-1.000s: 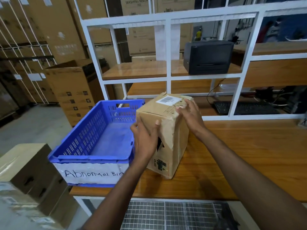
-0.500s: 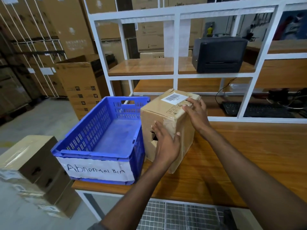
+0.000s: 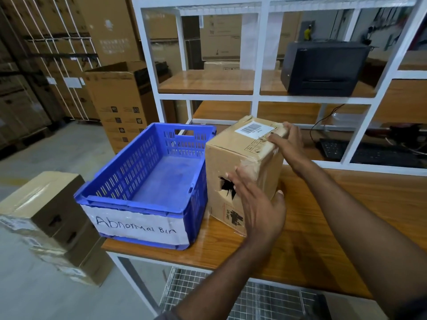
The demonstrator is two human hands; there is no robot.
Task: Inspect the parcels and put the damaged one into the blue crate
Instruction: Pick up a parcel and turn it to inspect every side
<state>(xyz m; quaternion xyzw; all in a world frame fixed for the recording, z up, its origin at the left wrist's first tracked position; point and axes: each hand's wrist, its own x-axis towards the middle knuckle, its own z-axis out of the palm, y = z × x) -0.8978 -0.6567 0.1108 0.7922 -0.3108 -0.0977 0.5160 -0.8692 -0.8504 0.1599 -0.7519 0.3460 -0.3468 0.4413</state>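
A brown cardboard parcel (image 3: pixel 233 153) stands on the wooden table (image 3: pixel 346 215), right beside the blue crate (image 3: pixel 147 179). A torn hole gapes in its near face and a barcode label sits on top. My left hand (image 3: pixel 256 202) lies flat against the near face just right of the hole, fingers straight, thumb at the right edge. My right hand (image 3: pixel 288 144) holds the parcel's top right edge, fingers curled over it. The crate is empty and carries a white label reading "Abnormal Bin".
A white shelf frame (image 3: pixel 254 98) rises behind the table with a black printer (image 3: pixel 323 68) on it and a keyboard (image 3: pixel 360 153) below. Cardboard boxes (image 3: pixel 46 218) are stacked on the floor at left. Tall cartons (image 3: pixel 120 102) stand behind the crate.
My left hand slid from the parcel's left edge across the near face to the right, uncovering the torn hole. My right hand stayed on the top edge. The view shifted left.
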